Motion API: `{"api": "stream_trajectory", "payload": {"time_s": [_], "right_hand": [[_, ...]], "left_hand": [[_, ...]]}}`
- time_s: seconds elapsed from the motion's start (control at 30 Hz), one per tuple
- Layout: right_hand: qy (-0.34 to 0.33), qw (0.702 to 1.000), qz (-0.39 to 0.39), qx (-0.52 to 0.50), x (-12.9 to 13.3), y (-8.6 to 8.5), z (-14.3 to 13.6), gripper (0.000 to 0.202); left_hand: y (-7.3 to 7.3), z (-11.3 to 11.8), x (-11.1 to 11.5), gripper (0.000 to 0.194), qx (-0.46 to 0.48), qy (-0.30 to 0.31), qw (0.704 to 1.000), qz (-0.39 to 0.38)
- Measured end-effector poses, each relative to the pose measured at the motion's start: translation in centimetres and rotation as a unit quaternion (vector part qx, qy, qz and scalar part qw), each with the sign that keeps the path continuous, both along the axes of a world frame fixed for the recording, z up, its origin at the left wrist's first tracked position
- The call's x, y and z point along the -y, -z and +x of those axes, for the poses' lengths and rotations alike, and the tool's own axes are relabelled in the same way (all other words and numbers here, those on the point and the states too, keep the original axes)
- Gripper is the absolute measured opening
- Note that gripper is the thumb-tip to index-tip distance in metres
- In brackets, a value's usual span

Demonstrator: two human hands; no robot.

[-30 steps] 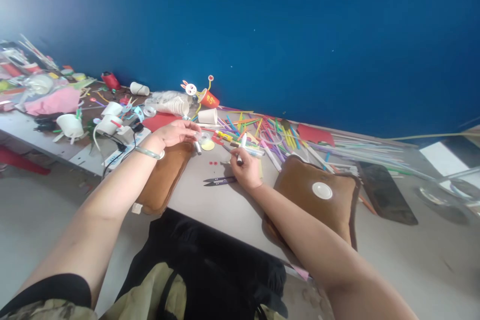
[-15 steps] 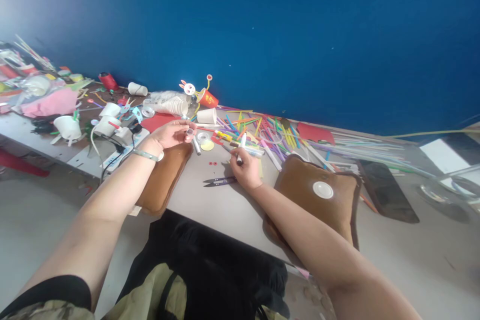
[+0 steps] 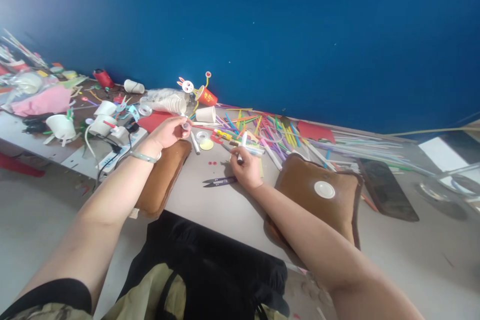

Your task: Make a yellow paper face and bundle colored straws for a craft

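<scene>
Left hand (image 3: 168, 131): a small item (image 3: 185, 126) is pinched at the fingertips, its kind unclear.
Loose pen (image 3: 195, 143): laid beside the tape (image 3: 203, 136).
Snips (image 3: 217, 181): laid on the table (image 3: 221, 215), near two red dots (image 3: 212, 163).
Right hand (image 3: 247, 169): a white pen (image 3: 243, 139) is grasped, dark end down, above the table.

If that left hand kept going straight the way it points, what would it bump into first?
Most likely the white paper cup just beyond the left hand, though depth is hard to judge from this single view.
</scene>
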State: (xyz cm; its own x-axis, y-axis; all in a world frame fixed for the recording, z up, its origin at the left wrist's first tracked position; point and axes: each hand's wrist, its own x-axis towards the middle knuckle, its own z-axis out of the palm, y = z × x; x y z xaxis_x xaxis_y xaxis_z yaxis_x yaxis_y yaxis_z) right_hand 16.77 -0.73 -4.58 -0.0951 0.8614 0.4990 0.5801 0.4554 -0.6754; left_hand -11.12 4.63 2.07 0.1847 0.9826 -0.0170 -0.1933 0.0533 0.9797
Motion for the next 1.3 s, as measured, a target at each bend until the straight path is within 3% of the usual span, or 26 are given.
{"api": "stream_trajectory", "payload": {"time_s": [0.13,0.23,0.33,0.53,0.67,0.73,0.83,0.9,1.0,1.1,1.3], "right_hand": [[0.002,1.000,-0.014,-0.005,0.0,0.0,0.0,0.020],[0.005,1.000,-0.019,-0.008,0.0,-0.1,0.0,0.019],[0.002,1.000,-0.018,-0.004,0.0,-0.2,0.0,0.019],[-0.017,1.000,-0.017,0.006,0.2,-0.1,0.0,0.019],[-0.011,1.000,-0.017,0.014,0.1,0.0,-0.1,0.018],[-0.007,1.000,-0.017,0.015,0.0,0.0,-0.1,0.019],[-0.003,1.000,-0.023,0.010,-0.1,0.0,0.0,0.021],[0.003,0.999,-0.036,0.008,-0.1,0.0,0.0,0.022],[0.008,0.998,-0.057,0.005,-0.2,0.0,0.0,0.022],[0.002,0.998,-0.063,0.004,-0.3,0.1,0.0,0.023],[-0.005,0.998,-0.059,0.009,-0.4,0.3,0.0,0.023]], "left_hand": [[0.7,0.4,-0.8,0.020,-0.163,-0.172,0.969,0.069],[1.0,0.4,-1.0,0.021,-0.361,-0.193,0.907,0.103],[1.3,0.3,-0.9,0.022,-0.488,-0.174,0.847,0.119],[1.7,0.3,-1.0,0.016,-0.528,-0.157,0.826,0.123],[0.5,1.4,0.2,0.018,-0.561,-0.138,0.785,0.222],[-0.3,2.1,1.6,0.016,-0.609,-0.073,0.743,0.269],[-1.0,2.9,4.4,0.012,-0.702,0.074,0.655,0.271],[-1.0,3.1,6.2,0.014,-0.756,0.103,0.592,0.259],[-0.7,3.2,8.0,0.022,-0.803,0.110,0.541,0.226],[-0.5,3.8,8.6,0.030,-0.823,0.117,0.516,0.206],[-0.3,4.9,9.3,0.040,-0.831,0.099,0.497,0.231]]}}
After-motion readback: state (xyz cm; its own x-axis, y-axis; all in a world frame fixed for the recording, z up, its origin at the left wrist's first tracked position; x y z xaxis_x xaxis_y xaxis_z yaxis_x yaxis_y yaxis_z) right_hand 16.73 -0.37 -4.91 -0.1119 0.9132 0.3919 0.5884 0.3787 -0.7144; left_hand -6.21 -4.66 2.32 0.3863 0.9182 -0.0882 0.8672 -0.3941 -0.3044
